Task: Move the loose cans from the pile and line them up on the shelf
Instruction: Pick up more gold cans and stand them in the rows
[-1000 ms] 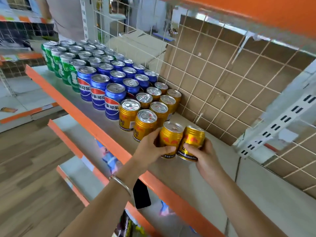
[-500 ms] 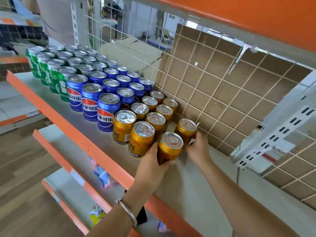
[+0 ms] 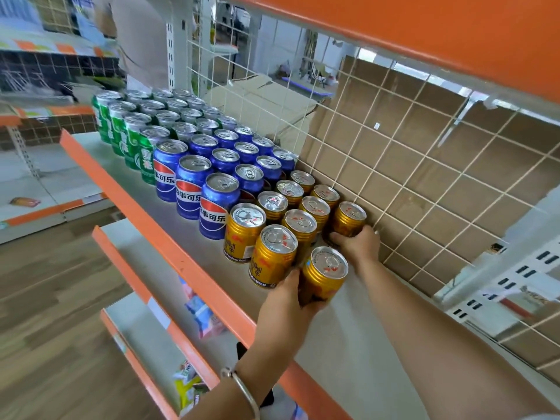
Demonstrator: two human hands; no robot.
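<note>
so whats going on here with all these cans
A person is lining up drink cans on a shelf. The left hand grips a front gold can, slightly tilted, beside the gold rows. The right hand holds a back gold can close to the wire grid. Blue cans and green cans already stand in rows further along.

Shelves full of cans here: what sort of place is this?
Probably a shop, or a mock-up of one: orange-edged shelving with a wire-grid back panel, and drinks lined up by kind: green cans, blue cans, gold cans.
</note>
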